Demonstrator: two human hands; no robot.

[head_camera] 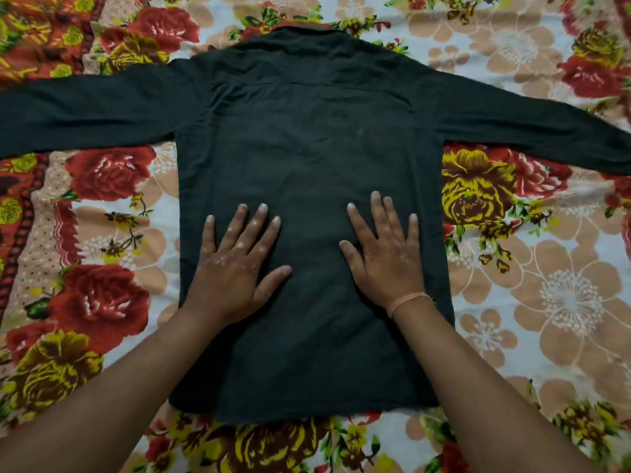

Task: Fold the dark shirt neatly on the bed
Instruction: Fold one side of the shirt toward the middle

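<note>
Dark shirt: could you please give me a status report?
Left hand and right hand flat, pressing dark shirt. Shirt spread back-up, sleeves out, no fold yet. Nothing blocking.

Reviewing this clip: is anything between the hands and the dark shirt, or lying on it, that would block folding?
Nothing visible. Left hand and right hand press flat on the dark shirt, which lies spread on the floral bedsheet with both sleeves out.

one dark shirt (pixel 307 148), two hands (pixel 235 268) (pixel 387 256), one bedsheet (pixel 546 285)
</note>
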